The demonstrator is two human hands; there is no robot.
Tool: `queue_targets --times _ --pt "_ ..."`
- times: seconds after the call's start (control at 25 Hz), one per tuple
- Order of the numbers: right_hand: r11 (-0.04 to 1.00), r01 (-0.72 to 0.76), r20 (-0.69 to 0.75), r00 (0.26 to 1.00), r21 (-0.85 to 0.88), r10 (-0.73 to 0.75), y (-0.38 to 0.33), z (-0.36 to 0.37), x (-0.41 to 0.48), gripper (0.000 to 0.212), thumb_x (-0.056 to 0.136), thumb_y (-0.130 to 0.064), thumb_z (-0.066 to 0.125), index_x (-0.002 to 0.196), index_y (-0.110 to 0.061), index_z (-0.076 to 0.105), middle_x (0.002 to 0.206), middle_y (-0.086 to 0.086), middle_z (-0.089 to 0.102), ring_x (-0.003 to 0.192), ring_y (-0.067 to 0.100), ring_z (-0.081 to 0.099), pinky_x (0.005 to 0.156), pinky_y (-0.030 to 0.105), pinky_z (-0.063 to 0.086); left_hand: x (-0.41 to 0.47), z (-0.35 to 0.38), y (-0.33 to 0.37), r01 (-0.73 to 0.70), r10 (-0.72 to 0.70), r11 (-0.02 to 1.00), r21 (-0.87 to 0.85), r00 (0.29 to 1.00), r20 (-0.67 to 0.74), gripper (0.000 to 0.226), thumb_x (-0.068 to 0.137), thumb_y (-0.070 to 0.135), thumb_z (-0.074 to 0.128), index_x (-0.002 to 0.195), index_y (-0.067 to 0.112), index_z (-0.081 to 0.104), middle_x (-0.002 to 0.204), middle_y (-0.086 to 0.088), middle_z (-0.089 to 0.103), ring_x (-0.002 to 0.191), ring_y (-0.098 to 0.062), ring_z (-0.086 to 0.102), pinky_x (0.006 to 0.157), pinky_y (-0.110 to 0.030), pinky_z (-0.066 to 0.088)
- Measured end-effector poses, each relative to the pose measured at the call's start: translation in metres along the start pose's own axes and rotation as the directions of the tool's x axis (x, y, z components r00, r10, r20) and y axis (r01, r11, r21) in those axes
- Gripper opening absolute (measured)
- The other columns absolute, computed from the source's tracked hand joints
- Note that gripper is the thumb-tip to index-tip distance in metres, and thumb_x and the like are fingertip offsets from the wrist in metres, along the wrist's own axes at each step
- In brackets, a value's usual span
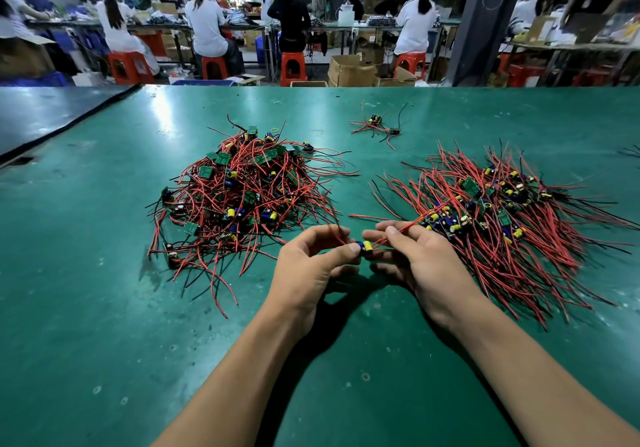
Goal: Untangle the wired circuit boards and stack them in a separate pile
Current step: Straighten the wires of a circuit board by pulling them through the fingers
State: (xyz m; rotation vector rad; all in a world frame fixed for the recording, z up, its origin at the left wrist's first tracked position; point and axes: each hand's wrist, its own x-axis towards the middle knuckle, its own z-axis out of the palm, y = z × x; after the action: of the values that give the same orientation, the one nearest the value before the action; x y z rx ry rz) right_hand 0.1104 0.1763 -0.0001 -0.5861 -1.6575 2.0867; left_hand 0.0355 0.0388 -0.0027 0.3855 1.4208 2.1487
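One wired board hangs over the bench's near edge. My left hand's fingers pinch it, and my right hand pinches its red wire. I judge roughly half done: sorted pile toward the right edge, tangled heap left.

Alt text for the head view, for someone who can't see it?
The left hand and right hand hold one wired circuit board over a green table. A tangled pile lies on the left, a neater pile on the right.
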Motion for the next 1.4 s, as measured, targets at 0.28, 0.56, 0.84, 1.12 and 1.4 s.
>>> queue_targets --times 0.28,0.56,0.84,1.12,1.4 --pt "0.888 -0.161 0.058 0.987 0.43 0.151 -0.005 -0.002 0.002 0.02 0.105 -0.015 0.042 0.102 -0.01 0.062 0.098 0.008 0.077 0.077 0.019 0.075 0.064 0.03 0.061 0.0 0.001 0.003 -0.032 0.018 0.977 -0.211 0.998 -0.067 0.02 0.075 -0.015 0.066 0.074 0.003 0.058 0.074 -0.016 0.067 0.065 -0.022 0.07 0.064 -0.023 0.058" --pt "0.938 -0.119 0.086 0.992 0.326 0.097 -0.013 -0.01 0.001 0.023 0.104 -0.02 0.043 0.108 -0.016 0.065 0.093 -0.003 0.078 0.067 0.005 0.069 0.062 0.022 0.053 -0.003 -0.002 0.007 0.286 -0.215 0.939 -0.191 0.922 0.324 0.039 0.061 -0.021 0.049 0.077 0.003 0.074 0.096 -0.019 0.073 0.084 -0.033 0.073 0.071 -0.034 0.061" --pt "0.997 0.074 0.113 0.991 -0.019 -0.072 -0.007 0.003 -0.009 0.022 0.102 -0.021 0.052 0.106 -0.023 0.073 0.097 0.013 0.075 0.075 0.025 0.051 0.067 0.035 0.043 -0.003 0.003 0.006 0.3 -0.289 0.954 -0.01 0.929 0.232 0.04 0.082 0.03 0.063 0.113 0.005 0.07 0.085 -0.014 0.071 0.074 -0.028 0.071 0.07 -0.035 0.057" --pt "0.997 0.062 0.215 0.975 -0.053 -0.049 -0.007 0.005 -0.011 0.026 0.106 -0.022 0.044 0.123 -0.015 0.061 0.11 0.005 0.076 0.087 0.017 0.073 0.057 0.025 0.055 -0.007 0.005 0.002 0.222 -0.253 0.963 0.155 0.941 0.226 0.008 0.082 0.008 0.07 0.088 0.009 0.075 0.088 -0.016 0.074 0.075 -0.027 0.073 0.081 -0.034 0.056" --pt "0.999 0.025 0.099 0.995 -0.044 -0.021 -0.003 0.005 -0.006 0.029 0.106 -0.027 0.043 0.11 -0.013 0.068 0.103 0.007 0.077 0.083 0.023 0.069 0.068 0.034 0.052 -0.005 0.012 0.001 0.198 -0.208 0.974 0.109 0.974 0.086 0.009 0.089 -0.001 0.061 0.087 0.003 0.069 0.075 -0.017 0.071 0.062 -0.025 0.071 0.062 -0.03 0.059"
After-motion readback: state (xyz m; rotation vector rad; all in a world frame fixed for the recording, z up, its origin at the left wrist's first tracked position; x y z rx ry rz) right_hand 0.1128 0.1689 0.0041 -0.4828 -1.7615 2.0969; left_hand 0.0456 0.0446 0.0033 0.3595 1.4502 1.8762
